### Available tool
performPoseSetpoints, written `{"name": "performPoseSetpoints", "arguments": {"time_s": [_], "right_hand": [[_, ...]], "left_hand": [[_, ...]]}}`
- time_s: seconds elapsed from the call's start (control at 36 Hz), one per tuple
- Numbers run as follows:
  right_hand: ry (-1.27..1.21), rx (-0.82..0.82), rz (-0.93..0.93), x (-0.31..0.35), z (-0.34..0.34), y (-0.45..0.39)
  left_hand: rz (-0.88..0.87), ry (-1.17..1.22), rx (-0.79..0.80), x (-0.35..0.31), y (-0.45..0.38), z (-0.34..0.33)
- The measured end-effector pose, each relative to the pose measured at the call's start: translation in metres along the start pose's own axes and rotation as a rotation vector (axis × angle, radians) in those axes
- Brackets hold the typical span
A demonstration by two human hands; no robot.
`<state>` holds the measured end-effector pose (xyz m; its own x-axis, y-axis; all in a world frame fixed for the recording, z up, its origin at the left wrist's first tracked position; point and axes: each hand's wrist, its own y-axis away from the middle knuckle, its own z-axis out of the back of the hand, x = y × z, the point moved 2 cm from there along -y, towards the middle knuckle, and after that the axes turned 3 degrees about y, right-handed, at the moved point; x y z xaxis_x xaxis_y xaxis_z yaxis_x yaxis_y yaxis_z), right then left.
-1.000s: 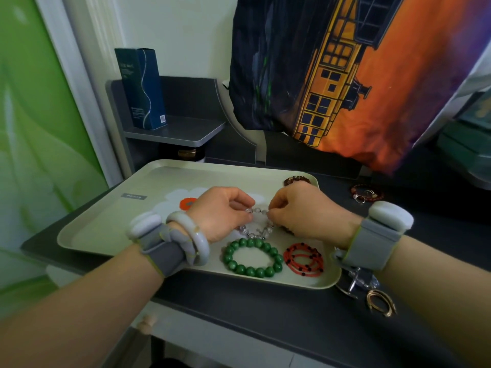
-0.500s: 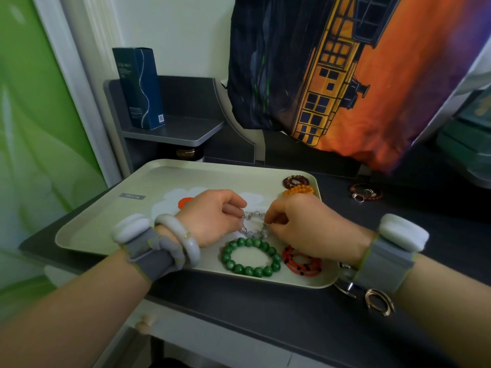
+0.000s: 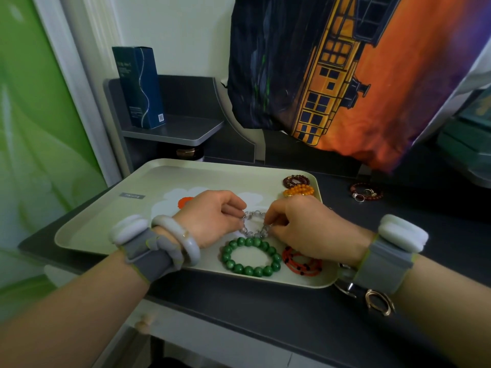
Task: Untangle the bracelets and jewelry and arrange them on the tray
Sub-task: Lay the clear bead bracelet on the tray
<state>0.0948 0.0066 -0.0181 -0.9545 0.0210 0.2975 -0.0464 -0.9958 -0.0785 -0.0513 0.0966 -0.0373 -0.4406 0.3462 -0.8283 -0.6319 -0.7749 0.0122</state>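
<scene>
- Both forearms reach in from the near edge and meet over the middle of the pale tray (image 3: 106, 227), knuckles up, each wrist wrapped in a grey band carrying a white pod.
- The left hand (image 3: 210, 217) is curled, its fingertips pinched on the left side of the clear bead bracelet (image 3: 255, 224); a pale jade bangle (image 3: 180, 240) sits on that wrist.
- The right hand (image 3: 305, 229) is curled the same way, thumb and fingers closed on the right side of the same bracelet, which lies low over the tray between the two hands.
- Just nearer on the tray lies the green bead bracelet (image 3: 251, 257) as an open ring, and to its right the red cord bracelet (image 3: 301, 262), partly under the right hand.
- At the tray's far right corner the dark red bead bracelet (image 3: 296, 180) touches the orange bead bracelet (image 3: 299, 191).
- Off the tray on the dark desk (image 3: 265, 309): a red bracelet with rings (image 3: 366, 192) far right, a gold ring piece (image 3: 378, 302) near right.
- A small grey label (image 3: 132, 196) on the tray carries writing too blurred to read; the print on the dark blue box (image 3: 139, 87) on the far shelf is likewise illegible.
</scene>
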Motion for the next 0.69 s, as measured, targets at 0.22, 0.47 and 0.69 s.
{"name": "performPoseSetpoints", "arguments": {"time_s": [0.22,0.47,0.69], "right_hand": [[-0.076,-0.042,0.002,-0.007,0.008,0.005],[-0.125,-0.147,-0.021,-0.029,0.027,0.025],[-0.283,-0.252,-0.182,-0.090,0.044,0.041]], "left_hand": [[0.021,-0.027,-0.003,0.000,-0.002,0.002],[0.002,-0.108,-0.072,-0.016,0.000,-0.002],[-0.183,-0.002,-0.040,-0.067,-0.001,-0.040]]}}
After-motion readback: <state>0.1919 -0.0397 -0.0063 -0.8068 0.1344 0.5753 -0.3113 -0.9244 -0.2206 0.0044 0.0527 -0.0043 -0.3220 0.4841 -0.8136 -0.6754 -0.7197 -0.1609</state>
